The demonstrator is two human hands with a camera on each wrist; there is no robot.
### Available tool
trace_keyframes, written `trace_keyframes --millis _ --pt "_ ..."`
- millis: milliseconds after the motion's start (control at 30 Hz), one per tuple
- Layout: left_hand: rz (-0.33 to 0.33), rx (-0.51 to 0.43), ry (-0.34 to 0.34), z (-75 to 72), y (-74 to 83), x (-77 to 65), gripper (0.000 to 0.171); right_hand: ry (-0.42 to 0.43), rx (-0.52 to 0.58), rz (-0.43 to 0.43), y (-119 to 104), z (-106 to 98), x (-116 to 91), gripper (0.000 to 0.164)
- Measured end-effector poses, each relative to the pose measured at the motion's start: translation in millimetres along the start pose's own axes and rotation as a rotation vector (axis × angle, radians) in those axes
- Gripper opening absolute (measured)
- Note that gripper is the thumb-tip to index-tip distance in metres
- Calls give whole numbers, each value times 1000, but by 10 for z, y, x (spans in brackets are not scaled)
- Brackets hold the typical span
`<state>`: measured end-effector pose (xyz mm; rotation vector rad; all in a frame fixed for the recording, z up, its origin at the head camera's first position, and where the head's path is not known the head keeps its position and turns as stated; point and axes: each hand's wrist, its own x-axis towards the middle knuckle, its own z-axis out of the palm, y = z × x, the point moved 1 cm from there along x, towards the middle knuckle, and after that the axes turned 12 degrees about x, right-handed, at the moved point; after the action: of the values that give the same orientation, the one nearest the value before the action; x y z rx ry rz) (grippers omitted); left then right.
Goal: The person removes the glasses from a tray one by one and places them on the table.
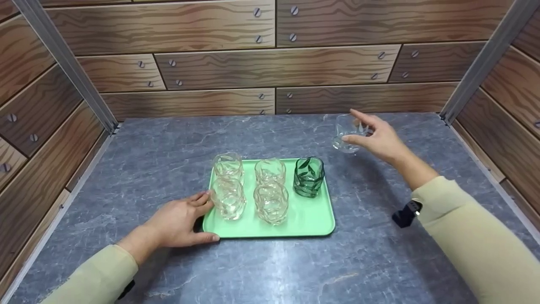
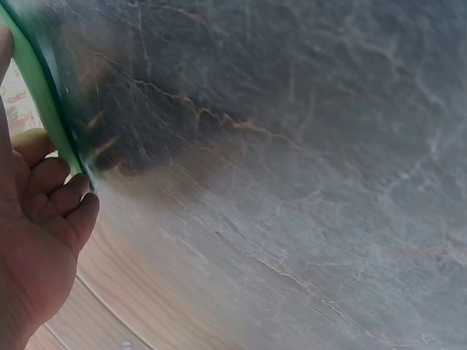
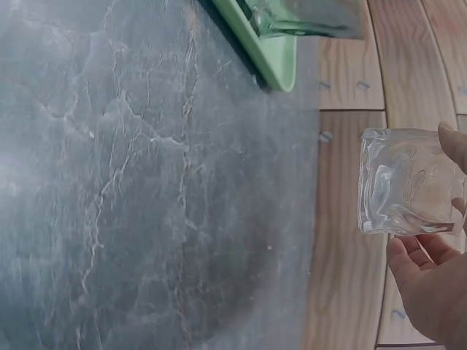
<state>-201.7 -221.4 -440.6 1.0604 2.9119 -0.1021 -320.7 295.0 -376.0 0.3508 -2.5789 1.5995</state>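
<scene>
A green tray lies on the table with several glasses on it. My left hand grips its left side near the front corner, thumb at the front edge; in the left wrist view the curled fingers meet the rim. Beyond the tray's back right corner, my right hand holds a clear drinking glass upright between thumb and fingers. The right wrist view shows this clear glass against the wall planks, off the tabletop. On the tray, a dark green glass stands at the back right.
Clear glasses stand in two columns on the tray, with a front left glass and a front middle glass. The grey marbled table is bounded by wood-patterned walls at the back and sides.
</scene>
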Motion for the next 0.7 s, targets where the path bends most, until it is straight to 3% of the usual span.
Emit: trace_keyframes --millis 300,700 --pt "2 7 -8 -1 1 14 102 -33 55 73 197 169 115 92" --pt "-5 16 -19 -14 16 -3 103 -42 62 106 327 311 204 88"
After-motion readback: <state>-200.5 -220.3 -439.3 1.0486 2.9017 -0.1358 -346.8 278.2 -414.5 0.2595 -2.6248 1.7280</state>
